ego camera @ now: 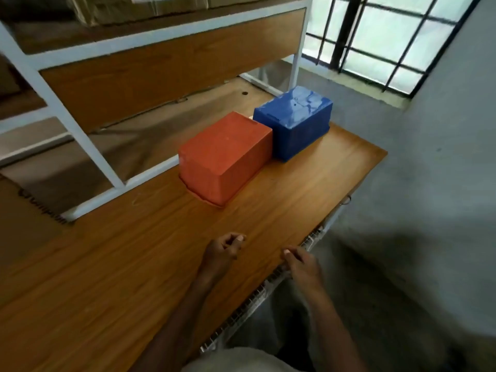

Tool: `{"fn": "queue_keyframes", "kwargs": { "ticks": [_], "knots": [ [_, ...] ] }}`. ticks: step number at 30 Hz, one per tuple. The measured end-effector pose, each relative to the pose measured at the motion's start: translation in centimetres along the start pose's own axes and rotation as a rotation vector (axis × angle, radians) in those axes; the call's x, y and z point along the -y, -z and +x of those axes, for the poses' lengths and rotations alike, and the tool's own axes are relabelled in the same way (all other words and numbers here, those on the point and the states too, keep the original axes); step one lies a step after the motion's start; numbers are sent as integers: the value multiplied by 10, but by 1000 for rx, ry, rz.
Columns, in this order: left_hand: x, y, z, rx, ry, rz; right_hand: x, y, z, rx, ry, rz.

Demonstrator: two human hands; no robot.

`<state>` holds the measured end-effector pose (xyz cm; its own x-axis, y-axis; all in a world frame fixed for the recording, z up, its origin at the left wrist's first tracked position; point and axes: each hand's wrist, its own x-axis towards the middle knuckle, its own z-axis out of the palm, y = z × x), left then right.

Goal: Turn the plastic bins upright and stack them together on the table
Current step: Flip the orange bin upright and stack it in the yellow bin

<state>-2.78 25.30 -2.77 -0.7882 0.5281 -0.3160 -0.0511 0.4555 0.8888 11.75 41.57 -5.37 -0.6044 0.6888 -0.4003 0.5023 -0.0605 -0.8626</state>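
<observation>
On the wooden table (308,189) by a barred window (389,41), both hands' grips, left hand (221,251) and right hand (302,264), curl loosely, grasping nothing.

No readable text

Dark lettering runs along the cardboard (40,208) far to the left of the left hand (222,251), too blurred to make out. The orange bin (225,157) and blue bin (294,120) beyond the hands show no legible marks.
</observation>
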Motion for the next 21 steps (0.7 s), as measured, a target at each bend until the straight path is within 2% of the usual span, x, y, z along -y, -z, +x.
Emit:
{"fn": "queue_keyframes", "kwargs": {
  "ticks": [3,8,15,21],
  "knots": [
    [-12,-6,40,-160,20,-50,24,10,57,90,8,53],
    [-20,-21,77,-401,145,-158,56,36,140,319,64,-72],
    [-33,-29,102,-626,254,-206,82,47,215,467,-52,40],
    [-75,10,149,-887,94,-13,77,39,245,550,41,-34]
  ]
}}
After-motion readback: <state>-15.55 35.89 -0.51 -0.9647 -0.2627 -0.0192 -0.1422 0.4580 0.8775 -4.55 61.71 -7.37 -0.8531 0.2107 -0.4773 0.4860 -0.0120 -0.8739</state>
